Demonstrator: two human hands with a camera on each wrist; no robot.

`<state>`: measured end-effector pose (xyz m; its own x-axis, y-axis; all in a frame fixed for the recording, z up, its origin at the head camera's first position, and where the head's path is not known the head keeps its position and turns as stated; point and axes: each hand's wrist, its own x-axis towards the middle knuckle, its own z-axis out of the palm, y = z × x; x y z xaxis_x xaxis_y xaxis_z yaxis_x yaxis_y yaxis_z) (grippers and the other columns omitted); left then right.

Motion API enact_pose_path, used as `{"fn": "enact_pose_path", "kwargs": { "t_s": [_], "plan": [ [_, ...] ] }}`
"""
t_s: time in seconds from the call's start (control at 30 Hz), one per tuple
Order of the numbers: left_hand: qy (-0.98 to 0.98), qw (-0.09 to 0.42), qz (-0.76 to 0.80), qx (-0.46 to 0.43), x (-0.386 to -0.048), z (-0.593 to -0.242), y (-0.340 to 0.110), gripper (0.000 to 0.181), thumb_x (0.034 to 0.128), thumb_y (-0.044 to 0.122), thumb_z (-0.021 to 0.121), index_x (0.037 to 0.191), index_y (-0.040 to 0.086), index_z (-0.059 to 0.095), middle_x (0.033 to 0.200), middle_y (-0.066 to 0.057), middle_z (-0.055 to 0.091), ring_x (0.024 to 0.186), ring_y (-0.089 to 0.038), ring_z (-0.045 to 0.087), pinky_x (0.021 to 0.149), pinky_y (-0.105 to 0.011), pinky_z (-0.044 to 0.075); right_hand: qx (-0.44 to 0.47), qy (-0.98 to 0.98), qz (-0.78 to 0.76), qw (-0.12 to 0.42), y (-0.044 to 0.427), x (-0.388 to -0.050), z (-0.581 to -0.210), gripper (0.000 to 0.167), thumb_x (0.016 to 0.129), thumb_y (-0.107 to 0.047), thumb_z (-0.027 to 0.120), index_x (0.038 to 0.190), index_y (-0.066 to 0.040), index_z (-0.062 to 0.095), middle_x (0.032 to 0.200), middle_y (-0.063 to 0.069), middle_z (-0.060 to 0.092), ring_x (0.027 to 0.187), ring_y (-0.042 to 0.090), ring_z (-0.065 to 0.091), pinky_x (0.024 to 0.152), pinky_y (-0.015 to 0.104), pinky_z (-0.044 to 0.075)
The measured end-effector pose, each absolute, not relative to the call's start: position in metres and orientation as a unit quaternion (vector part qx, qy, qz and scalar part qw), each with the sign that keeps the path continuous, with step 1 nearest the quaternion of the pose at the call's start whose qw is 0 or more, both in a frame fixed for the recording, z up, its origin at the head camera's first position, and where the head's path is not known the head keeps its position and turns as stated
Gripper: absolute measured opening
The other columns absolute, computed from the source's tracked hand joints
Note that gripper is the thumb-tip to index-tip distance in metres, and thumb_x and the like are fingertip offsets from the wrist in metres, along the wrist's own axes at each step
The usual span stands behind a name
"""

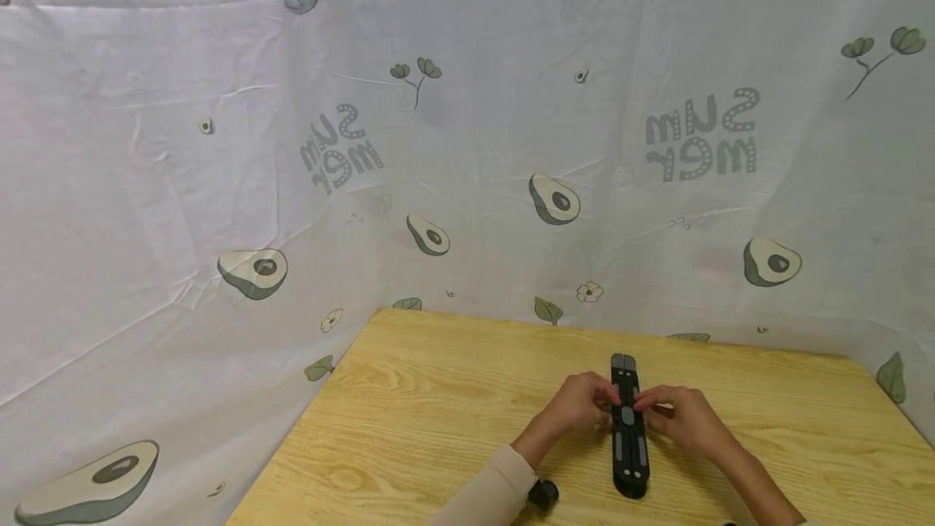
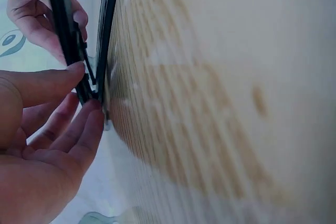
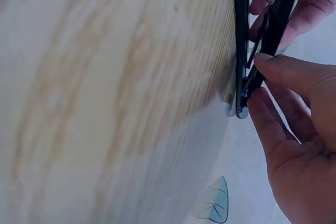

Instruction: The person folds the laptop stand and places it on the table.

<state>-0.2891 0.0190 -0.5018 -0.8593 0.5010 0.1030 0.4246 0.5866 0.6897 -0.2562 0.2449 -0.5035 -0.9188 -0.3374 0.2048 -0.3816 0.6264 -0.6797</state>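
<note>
A long black folding laptop stand (image 1: 630, 461) with grey pads lies lengthwise on the table, its narrow far end pointing at the wall. In the wrist views its upper bar (image 2: 62, 19) is lifted at a slant from the lower bar (image 3: 240, 24), with a thin strut between them. My left hand (image 1: 575, 406) pinches the upper bar's left side, thumb on top and fingers beneath. From the opposite side my right hand (image 1: 687, 422) pinches the same bar in a like way. Some fingertips are hidden behind the bars.
The wood-grain table (image 1: 409, 396) meets a white printed sheet (image 1: 467, 144) that hangs behind it and along its left. A small black device (image 1: 544, 495) sits at my left wrist, by the sleeve cuff.
</note>
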Motion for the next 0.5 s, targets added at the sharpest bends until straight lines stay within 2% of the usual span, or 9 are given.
{"fn": "enact_pose_path", "kwargs": {
  "t_s": [0.2,0.5],
  "plan": [
    [0.888,0.070,0.367,0.269,-0.2903,-0.5023,0.0173,0.017,0.0859,0.012,0.092,0.100,0.010,0.083,0.104,0.006,0.080,0.099,0.004,0.065,0.087,-0.014,0.053,0.198,-0.904,0.378,0.002,0.2459,-0.2574,-0.5042,0.021,0.087,0.008,0.081,0.105,-0.004,0.082,0.119,0.019,0.078,0.113,0.043,0.074,0.088,0.038,0.066],
    [0.889,0.082,0.376,0.249,-0.2874,-0.5025,0.0170,0.021,0.0883,0.016,0.090,0.108,0.013,0.083,0.114,0.006,0.078,0.104,-0.002,0.071,0.090,-0.018,0.056,0.163,-0.903,0.395,-0.030,0.2470,-0.2554,-0.5013,0.024,0.092,0.002,0.079,0.115,-0.002,0.081,0.117,0.017,0.078,0.109,0.037,0.076,0.086,0.039,0.066]
  ]
}}
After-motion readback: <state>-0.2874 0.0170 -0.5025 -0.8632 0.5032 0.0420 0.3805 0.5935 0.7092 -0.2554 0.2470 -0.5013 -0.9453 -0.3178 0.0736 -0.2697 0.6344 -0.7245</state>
